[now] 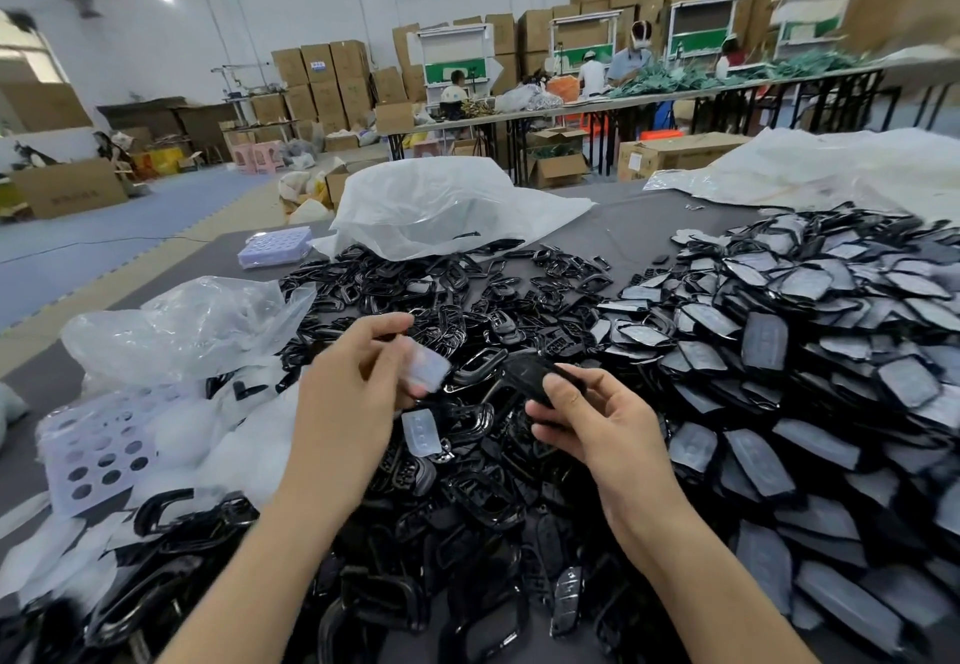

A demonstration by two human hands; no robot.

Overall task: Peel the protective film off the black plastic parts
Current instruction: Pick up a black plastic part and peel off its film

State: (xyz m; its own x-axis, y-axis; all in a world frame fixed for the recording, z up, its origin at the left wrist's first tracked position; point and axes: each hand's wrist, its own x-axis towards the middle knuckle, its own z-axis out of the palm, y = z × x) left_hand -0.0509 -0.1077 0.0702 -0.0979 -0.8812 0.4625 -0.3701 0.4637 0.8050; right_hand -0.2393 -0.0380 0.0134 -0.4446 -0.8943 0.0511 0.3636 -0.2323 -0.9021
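Observation:
My right hand [597, 416] grips a glossy black plastic part [524, 369] between thumb and fingers, held above the pile. My left hand [358, 372] pinches a small translucent piece of protective film [428, 367], lifted just left of that part and apart from it. Below both hands lies a heap of bare black parts [467, 497]. Another loose film piece [422, 432] rests on this heap. To the right spreads a large pile of black parts with greyish film on them [805, 362].
Crumpled clear plastic bags [176, 325] and a white perforated sheet [93, 450] lie at the left. A big white bag [441, 206] sits behind the heap on the grey table [623, 226]. Further back are long tables with seated and standing people and stacked cardboard boxes.

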